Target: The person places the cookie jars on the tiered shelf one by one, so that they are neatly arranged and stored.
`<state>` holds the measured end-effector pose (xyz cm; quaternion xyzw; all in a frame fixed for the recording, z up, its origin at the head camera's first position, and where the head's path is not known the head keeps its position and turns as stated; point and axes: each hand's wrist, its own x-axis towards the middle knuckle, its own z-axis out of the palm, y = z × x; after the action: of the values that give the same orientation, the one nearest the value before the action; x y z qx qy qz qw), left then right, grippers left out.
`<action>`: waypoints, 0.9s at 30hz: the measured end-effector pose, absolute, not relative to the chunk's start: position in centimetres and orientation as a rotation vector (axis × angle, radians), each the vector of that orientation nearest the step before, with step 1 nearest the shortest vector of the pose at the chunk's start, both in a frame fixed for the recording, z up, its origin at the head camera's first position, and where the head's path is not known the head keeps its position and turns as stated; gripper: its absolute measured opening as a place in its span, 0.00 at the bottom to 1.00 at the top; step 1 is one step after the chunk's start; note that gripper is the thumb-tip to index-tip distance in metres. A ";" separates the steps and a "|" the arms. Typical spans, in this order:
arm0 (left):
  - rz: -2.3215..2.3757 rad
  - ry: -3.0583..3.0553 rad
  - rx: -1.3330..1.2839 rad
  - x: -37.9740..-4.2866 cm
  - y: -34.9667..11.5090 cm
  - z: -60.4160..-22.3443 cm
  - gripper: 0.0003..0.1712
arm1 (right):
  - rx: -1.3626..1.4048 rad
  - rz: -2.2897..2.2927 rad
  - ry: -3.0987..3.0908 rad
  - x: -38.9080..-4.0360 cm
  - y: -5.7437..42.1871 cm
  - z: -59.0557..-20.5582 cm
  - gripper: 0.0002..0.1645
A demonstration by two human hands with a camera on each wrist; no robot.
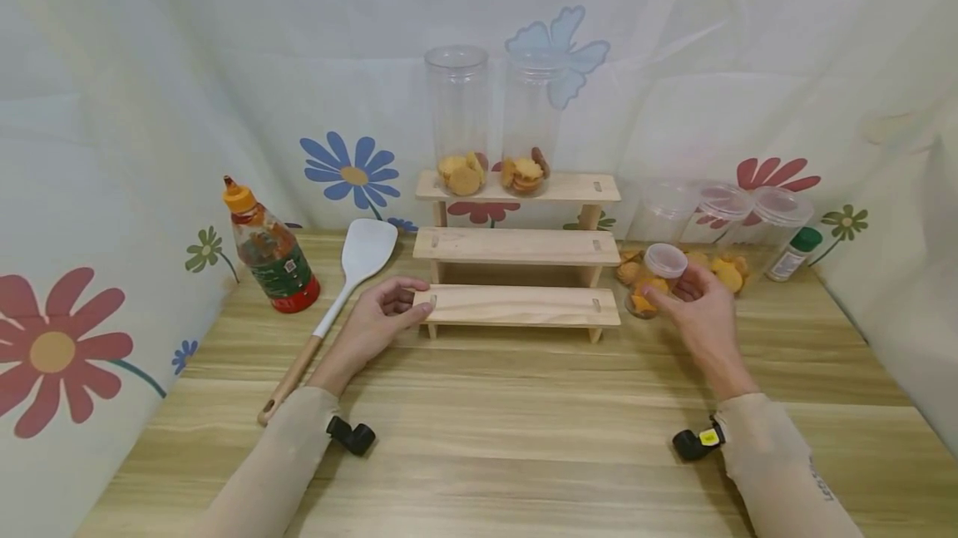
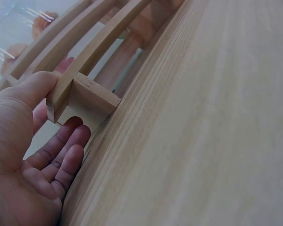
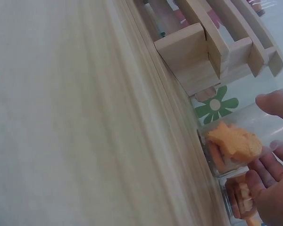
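Note:
A three-step wooden display rack [image 1: 516, 305] stands on the table. My left hand [image 1: 380, 315] grips the left end of its lowest step; in the left wrist view the thumb lies over the step's edge, with the other fingers below. To the right of the rack, my right hand [image 1: 702, 305] holds a small clear jar [image 1: 664, 262] with a pale lid and orange biscuits [image 3: 236, 141] in it. The thumb is on one side of this jar and the fingers on the other. Two tall clear jars [image 1: 458, 114] with some biscuits at the bottom stand on the top step.
Several more clear jars [image 1: 778, 218] with biscuits stand behind my right hand, beside a small green-capped bottle [image 1: 795, 255]. At the left are a sauce bottle [image 1: 275, 264] with an orange cap and a white spatula [image 1: 367, 251] with a wooden handle. Patterned curtains enclose the table.

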<state>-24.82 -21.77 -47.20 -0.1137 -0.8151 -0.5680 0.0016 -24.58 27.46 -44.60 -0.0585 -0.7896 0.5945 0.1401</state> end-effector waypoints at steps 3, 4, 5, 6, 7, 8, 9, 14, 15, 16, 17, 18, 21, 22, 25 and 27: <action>-1.786 -2.556 -0.353 -24.9 -21.8 -47.3 0.20 | -0.166 1.689 -2.312 -24.6 27.4 -44.7 0.38; -1.789 -2.554 -0.353 -24.8 -21.8 -47.3 0.20 | -0.163 1.684 -2.320 -24.6 27.4 -44.7 0.38; -1.790 -2.554 -0.354 -24.8 -21.8 -47.2 0.20 | -0.160 1.679 -2.328 -24.6 27.4 -44.7 0.38; -1.791 -2.553 -0.353 -24.8 -21.7 -47.2 0.20 | -0.158 1.678 -2.331 -24.6 27.4 -44.7 0.38; -1.791 -2.553 -0.353 -24.8 -21.7 -47.2 0.20 | -0.157 1.677 -2.334 -24.6 27.4 -44.7 0.38; -1.790 -2.554 -0.352 -24.8 -21.7 -47.2 0.21 | -0.156 1.682 -2.329 -24.5 27.4 -44.7 0.38; -1.791 -2.553 -0.353 -24.7 -21.7 -47.1 0.21 | -0.155 1.684 -2.328 -24.5 27.4 -44.7 0.38; -1.788 -2.558 -0.351 -24.7 -21.6 -47.0 0.21 | -0.160 1.690 -2.307 -24.4 27.3 -44.6 0.35; -1.789 -2.558 -0.352 -24.7 -21.6 -47.0 0.21 | -0.158 1.690 -2.305 -24.4 27.3 -44.5 0.35; -1.789 -2.559 -0.351 -24.7 -21.6 -47.0 0.21 | -0.155 1.693 -2.304 -24.4 27.3 -44.5 0.36; -1.790 -2.559 -0.351 -24.7 -21.6 -46.9 0.21 | -0.152 1.694 -2.307 -24.4 27.3 -44.4 0.36; -1.791 -2.558 -0.352 -24.7 -21.7 -46.9 0.21 | -0.150 1.693 -2.309 -24.3 27.2 -44.3 0.36; -1.793 -2.552 -0.352 -24.7 -21.7 -47.0 0.20 | -0.147 1.693 -2.307 -24.2 27.1 -43.9 0.37; -1.793 -2.549 -0.353 -24.7 -21.7 -47.0 0.20 | -0.147 1.691 -2.303 -24.2 27.1 -43.7 0.36; -1.793 -2.550 -0.355 -24.7 -21.8 -47.0 0.20 | -0.132 1.674 -2.277 -23.9 27.0 -43.0 0.34; -1.795 -2.551 -0.360 -24.7 -21.8 -46.9 0.21 | -0.108 1.644 -2.275 -23.8 27.1 -42.5 0.31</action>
<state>-24.66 -21.81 -46.93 -0.1148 -0.8124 -0.5717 0.0008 -23.77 27.12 -42.51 -0.0380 -0.7987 0.5773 0.1655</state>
